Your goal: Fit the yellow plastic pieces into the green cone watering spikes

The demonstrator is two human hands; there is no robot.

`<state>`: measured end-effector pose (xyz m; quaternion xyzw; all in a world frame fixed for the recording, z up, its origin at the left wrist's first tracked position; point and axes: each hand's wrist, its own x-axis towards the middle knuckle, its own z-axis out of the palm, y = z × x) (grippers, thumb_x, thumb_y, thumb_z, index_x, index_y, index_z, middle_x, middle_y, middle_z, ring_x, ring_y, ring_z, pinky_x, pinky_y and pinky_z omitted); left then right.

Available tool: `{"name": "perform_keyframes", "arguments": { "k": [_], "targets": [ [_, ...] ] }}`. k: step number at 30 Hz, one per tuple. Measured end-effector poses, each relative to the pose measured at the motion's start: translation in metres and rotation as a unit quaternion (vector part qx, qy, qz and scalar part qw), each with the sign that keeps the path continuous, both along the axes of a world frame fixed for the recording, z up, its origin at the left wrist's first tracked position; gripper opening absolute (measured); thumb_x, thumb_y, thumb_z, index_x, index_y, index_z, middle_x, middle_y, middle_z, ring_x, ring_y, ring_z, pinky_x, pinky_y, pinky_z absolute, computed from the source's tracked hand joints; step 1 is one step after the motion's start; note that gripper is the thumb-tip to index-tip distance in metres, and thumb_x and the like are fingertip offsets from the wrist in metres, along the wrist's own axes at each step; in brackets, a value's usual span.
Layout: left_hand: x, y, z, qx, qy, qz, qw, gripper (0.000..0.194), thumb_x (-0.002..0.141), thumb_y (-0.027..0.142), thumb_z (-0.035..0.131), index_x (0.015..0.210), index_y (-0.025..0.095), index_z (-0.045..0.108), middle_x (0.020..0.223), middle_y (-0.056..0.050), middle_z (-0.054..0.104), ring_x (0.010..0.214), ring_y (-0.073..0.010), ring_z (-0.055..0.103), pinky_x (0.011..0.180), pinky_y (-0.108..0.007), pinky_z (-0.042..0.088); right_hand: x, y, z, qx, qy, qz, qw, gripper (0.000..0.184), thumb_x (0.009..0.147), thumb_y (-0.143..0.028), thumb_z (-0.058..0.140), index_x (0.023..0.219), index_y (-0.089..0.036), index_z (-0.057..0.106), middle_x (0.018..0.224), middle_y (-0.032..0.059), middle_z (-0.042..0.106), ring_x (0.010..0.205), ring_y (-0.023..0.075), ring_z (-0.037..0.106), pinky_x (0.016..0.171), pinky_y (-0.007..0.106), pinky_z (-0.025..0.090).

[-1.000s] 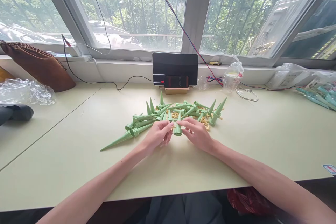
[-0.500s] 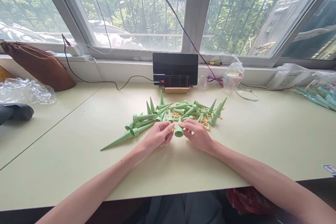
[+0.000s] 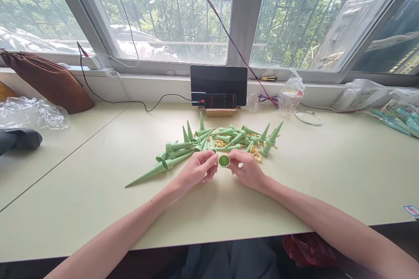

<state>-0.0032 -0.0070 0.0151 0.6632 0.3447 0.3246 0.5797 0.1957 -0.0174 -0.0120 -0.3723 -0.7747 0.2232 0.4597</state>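
Observation:
My right hand (image 3: 245,168) pinches a green plastic plant watering spike (image 3: 224,161), its round open end facing me and its pointed part hidden behind. Close by on the left, my left hand (image 3: 201,165) is closed, thumb against fingertips beside the spike's rim; whatever it may hold is too small to make out. Just beyond both hands lies a pile of similar green spikes (image 3: 178,154), some standing point up, others on their sides. Small yellow plastic pieces (image 3: 255,152) are scattered among them.
A dark tablet (image 3: 218,79) and a phone (image 3: 222,101) lean on a small cardboard stand at the back of the table (image 3: 98,209). A bagged cup (image 3: 291,93) and a coiled white cable (image 3: 308,117) are at back right. Clear plastic wrap (image 3: 31,113) lies far left.
The spike in my right hand has tipped so that its open end now faces me directly and shows its inside. My left hand has barely moved.

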Motion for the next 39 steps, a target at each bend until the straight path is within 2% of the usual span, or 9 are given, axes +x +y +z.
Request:
{"name": "perform_keyframes", "arguments": {
  "k": [8,17,23,28,32,39],
  "targets": [
    [0.000,0.000,-0.001,0.022,-0.017,-0.005,1.000,0.035,0.096,0.044,0.052,0.078,0.015,0.057,0.067,0.001,0.057,0.047,-0.0069,0.048,0.047,-0.022,0.035,-0.002,-0.003,0.002,-0.074,0.056,0.015,0.996,0.033,0.090,-0.049,0.062,0.077,-0.019,0.062,0.068,0.0005,0.058,0.051,0.0111,0.053,0.049,0.025,0.045],
    [0.000,-0.001,-0.003,0.054,-0.023,0.001,0.998,0.034,0.097,0.042,0.051,0.079,0.014,0.058,0.070,-0.001,0.060,0.048,-0.0075,0.049,0.050,-0.024,0.037,-0.007,-0.008,0.005,-0.165,0.138,0.050,0.975,0.030,0.086,-0.045,0.068,0.078,-0.018,0.061,0.062,-0.0030,0.056,0.044,0.0078,0.048,0.043,0.023,0.044],
    [0.001,-0.001,-0.004,0.067,-0.013,0.007,0.998,0.034,0.097,0.042,0.050,0.079,0.014,0.059,0.068,-0.001,0.060,0.048,-0.0072,0.048,0.050,-0.023,0.037,-0.008,-0.008,0.005,-0.228,0.188,0.083,0.952,0.028,0.083,-0.041,0.071,0.077,-0.016,0.060,0.059,-0.0043,0.054,0.041,0.0070,0.047,0.040,0.022,0.039],
    [0.002,0.000,-0.006,0.078,0.002,0.018,0.997,0.033,0.096,0.041,0.051,0.079,0.015,0.058,0.065,0.001,0.057,0.046,-0.0070,0.046,0.047,-0.022,0.036,-0.007,-0.007,0.009,-0.281,0.185,0.110,0.935,0.030,0.085,-0.043,0.068,0.078,-0.016,0.059,0.048,-0.0064,0.050,0.036,0.0075,0.044,0.038,0.021,0.034],
    [0.002,0.001,-0.008,0.103,0.020,0.031,0.994,0.031,0.096,0.039,0.051,0.077,0.016,0.057,0.058,0.004,0.051,0.046,-0.0073,0.045,0.047,-0.020,0.037,-0.007,-0.006,0.011,-0.318,0.191,0.128,0.920,0.032,0.085,-0.046,0.068,0.079,-0.015,0.059,0.049,-0.0065,0.050,0.037,0.0074,0.044,0.037,0.021,0.033],
    [0.001,0.002,-0.011,0.179,0.066,0.060,0.980,0.027,0.096,0.033,0.051,0.076,0.016,0.058,0.055,0.005,0.050,0.048,-0.0075,0.046,0.051,-0.020,0.038,-0.006,-0.002,0.002,-0.383,0.250,0.179,0.871,0.037,0.086,-0.047,0.068,0.070,-0.016,0.054,0.052,-0.0070,0.044,0.039,0.0074,0.047,0.035,0.019,0.027]
  ]
}}
